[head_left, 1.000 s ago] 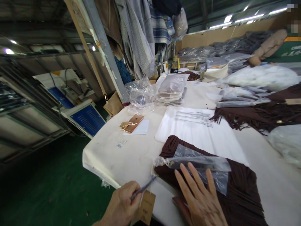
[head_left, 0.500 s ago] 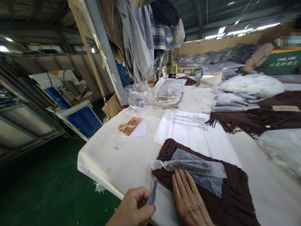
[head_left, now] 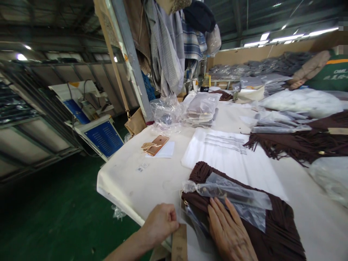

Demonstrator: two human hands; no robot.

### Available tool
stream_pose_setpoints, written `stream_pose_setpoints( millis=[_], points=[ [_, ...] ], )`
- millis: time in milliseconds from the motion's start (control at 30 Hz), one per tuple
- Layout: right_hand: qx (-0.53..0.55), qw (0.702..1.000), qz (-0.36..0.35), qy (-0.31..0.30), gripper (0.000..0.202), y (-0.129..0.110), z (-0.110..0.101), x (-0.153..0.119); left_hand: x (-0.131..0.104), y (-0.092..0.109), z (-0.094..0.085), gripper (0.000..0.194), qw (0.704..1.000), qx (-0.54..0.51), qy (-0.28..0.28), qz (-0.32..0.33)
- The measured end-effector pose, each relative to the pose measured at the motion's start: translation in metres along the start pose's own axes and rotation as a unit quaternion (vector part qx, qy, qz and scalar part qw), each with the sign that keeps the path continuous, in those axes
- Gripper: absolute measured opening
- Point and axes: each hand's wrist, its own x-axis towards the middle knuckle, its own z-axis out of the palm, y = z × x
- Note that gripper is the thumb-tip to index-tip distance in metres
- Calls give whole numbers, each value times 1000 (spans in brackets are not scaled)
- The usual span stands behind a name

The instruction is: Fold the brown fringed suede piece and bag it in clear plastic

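A folded dark brown fringed garment lies at the near edge of the white table, with a small clear plastic bag on top of it. My right hand rests flat on the garment just below that bag, fingers together. My left hand is at the garment's left corner, fingers pinched on a thin clear strip by a brown card hang tag that hangs off the table edge.
A flat white poly bag lies behind the garment. A rose-gold phone sits on white paper. Packed bags are stacked further back, more brown fringed cloth to the right. A co-worker's sleeve shows far right.
My left hand has moved closer to the garment's corner and the hang tag is in view again below it. My right hand stays flat on the garment, shifted slightly.
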Motion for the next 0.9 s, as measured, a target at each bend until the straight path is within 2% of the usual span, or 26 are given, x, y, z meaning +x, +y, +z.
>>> stream_pose_setpoints(
  millis=[167,267,367,500,633,667,700,767,800,833,900],
  points=[
    [-28,998,-48,-1,28,7,-3,3,29,9,-7,6,992,-114,-2,-49],
    [-22,999,-37,7,30,8,-4,4,47,19,4,5,977,-206,-3,-60],
    [-24,999,-46,4,28,11,-5,4,59,33,22,14,950,-305,-18,-60],
    [-38,997,-63,2,26,16,-4,4,65,46,36,25,911,-391,-114,-65],
    [-37,998,-38,37,25,15,-1,4,58,48,35,30,884,-424,-194,-42],
    [-40,998,-35,43,25,13,-1,5,56,46,34,30,890,-413,-192,-21],
    [-42,998,-30,48,25,11,0,5,54,44,32,30,912,-377,-163,18],
    [-40,997,-11,62,26,7,1,7,51,39,30,30,958,-252,-54,127],
    [-39,996,2,76,26,6,3,8,51,37,28,29,967,-181,4,182],
    [-43,995,16,90,27,5,6,9,50,35,27,28,966,-132,38,221],
    [-64,991,33,115,30,5,15,7,50,34,24,27,959,-84,55,264]
  ],
)
